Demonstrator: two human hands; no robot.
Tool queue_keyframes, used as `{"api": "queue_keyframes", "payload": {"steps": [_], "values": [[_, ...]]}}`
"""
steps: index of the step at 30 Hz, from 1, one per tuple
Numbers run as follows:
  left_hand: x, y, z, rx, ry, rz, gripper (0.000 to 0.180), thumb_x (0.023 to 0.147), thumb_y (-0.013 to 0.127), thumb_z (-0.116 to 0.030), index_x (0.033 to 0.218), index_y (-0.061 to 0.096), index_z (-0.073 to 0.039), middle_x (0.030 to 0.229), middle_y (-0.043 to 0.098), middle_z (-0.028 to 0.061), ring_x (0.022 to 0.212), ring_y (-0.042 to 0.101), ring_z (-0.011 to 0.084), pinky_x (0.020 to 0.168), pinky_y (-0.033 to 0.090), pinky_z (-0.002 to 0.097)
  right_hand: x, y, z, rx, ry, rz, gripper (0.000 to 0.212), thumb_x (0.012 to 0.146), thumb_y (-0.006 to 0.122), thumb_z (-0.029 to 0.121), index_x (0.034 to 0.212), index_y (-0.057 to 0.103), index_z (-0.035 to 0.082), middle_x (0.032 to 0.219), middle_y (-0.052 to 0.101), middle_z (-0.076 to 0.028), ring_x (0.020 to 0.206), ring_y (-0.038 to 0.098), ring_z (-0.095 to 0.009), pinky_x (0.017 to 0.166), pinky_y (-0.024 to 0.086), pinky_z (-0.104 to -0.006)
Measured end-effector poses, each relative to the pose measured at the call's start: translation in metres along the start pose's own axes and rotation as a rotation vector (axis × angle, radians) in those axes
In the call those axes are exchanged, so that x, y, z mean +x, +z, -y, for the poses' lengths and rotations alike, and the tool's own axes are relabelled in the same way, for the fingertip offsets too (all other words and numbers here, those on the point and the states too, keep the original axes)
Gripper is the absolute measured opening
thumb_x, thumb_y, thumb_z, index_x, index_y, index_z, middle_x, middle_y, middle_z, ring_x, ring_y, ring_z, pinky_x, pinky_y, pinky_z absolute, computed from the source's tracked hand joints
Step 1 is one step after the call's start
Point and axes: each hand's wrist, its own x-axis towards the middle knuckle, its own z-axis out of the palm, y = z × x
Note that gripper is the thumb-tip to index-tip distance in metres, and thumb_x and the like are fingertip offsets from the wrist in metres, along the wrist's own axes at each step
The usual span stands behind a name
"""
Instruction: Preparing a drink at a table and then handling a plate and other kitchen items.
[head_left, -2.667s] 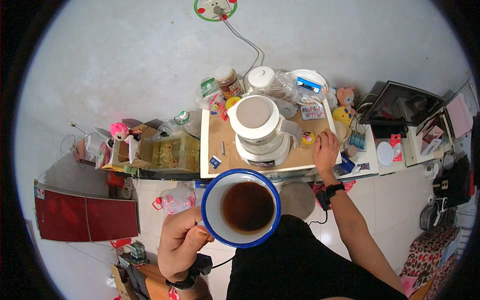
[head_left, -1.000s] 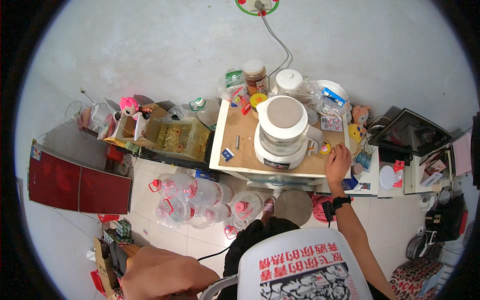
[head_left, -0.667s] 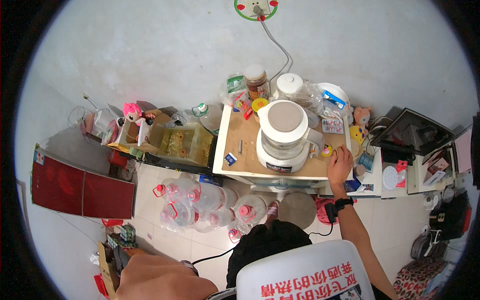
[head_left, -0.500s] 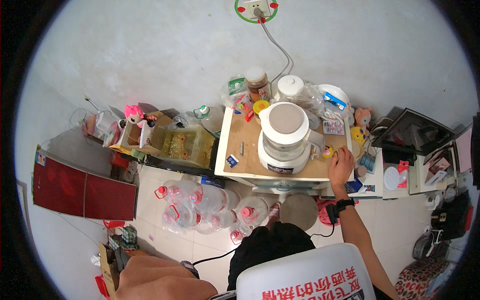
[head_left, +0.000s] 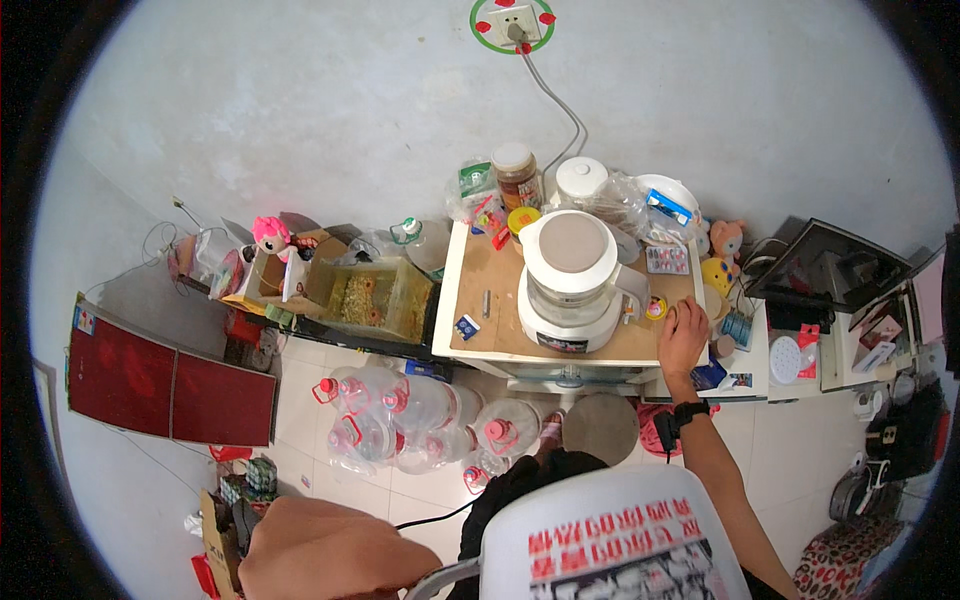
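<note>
Holding tipped mug (head_left: 610, 490) at five o'clock, gripped by handle (head_left: 445, 573) with left hand (head_left: 330, 550); resting right hand (head_left: 684, 335) unclenched on table (head_left: 490, 270) edge at three o'clock. Probably stiff, smooth, fairly light; best taken by handle.

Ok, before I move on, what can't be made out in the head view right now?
All in the head view:
- Inside of the white mug: its opening lies past the lower edge.
- The left hand's fingers on the handle: largely cut off by the lower edge.
- Anything directly behind the kettle: its body blocks it.
- Blister pack print: too small.
</note>
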Motion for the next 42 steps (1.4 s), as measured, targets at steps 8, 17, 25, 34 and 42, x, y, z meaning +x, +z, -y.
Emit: {"api": "queue_keyframes", "payload": {"steps": [8,17,25,34,42], "values": [[-0.018,0.021,0.023,-0.297,-0.331,-0.101,0.041,0.084,0.057,-0.040,0.074,0.057,0.000,0.066,0.058,0.0138,0.051,0.057,0.0241,0.047,0.044,0.0307,0.003,-0.001,0.006,0.023,-0.006,0.013,0.027,0.086,0.052,0.019,0.108,0.053,0.003,0.120,0.050,-0.013,0.111,0.044,-0.034,0.091,0.036,-0.0455],[-0.065,0.066,0.103,-0.625,-0.926,-0.152,0.032,0.096,0.042,-0.027,0.074,0.049,-0.005,0.060,0.046,-0.0019,0.047,0.035,0.0041,0.043,0.026,0.0200,0.002,-0.004,0.005,0.021,-0.018,-0.017,0.026,0.085,0.052,0.018,0.107,0.052,0.004,0.119,0.050,-0.012,0.112,0.044,-0.033,0.092,0.035,-0.0454],[-0.119,0.092,0.213,-0.495,-1.070,-0.422,0.034,0.097,0.040,-0.030,0.074,0.049,-0.006,0.061,0.047,0.0003,0.048,0.039,0.0058,0.043,0.030,0.0207,0.004,-0.002,0.007,-0.005,0.017,-0.011,0.026,0.083,0.054,0.016,0.106,0.053,0.004,0.120,0.050,-0.011,0.112,0.044,-0.033,0.092,0.036,-0.0446],[-0.148,0.140,0.331,-0.679,-1.137,-0.599,0.030,0.095,0.043,-0.034,0.079,0.048,-0.009,0.069,0.051,0.0015,0.055,0.047,0.0086,0.048,0.039,0.0232,0.010,-0.006,0.008,0.027,-0.039,-0.062,0.026,0.081,0.055,0.013,0.105,0.053,0.002,0.118,0.052,-0.015,0.108,0.047,-0.035,0.090,0.037,-0.0460],[-0.130,0.176,0.382,-0.732,-1.191,-0.648,0.031,0.096,0.040,-0.032,0.079,0.048,-0.007,0.068,0.052,0.0026,0.051,0.047,0.0090,0.044,0.039,0.0236,0.008,-0.005,0.012,0.022,-0.017,-0.006,0.026,0.081,0.055,0.014,0.104,0.054,0.002,0.116,0.052,-0.014,0.109,0.046,-0.034,0.089,0.037,-0.0456]]}}
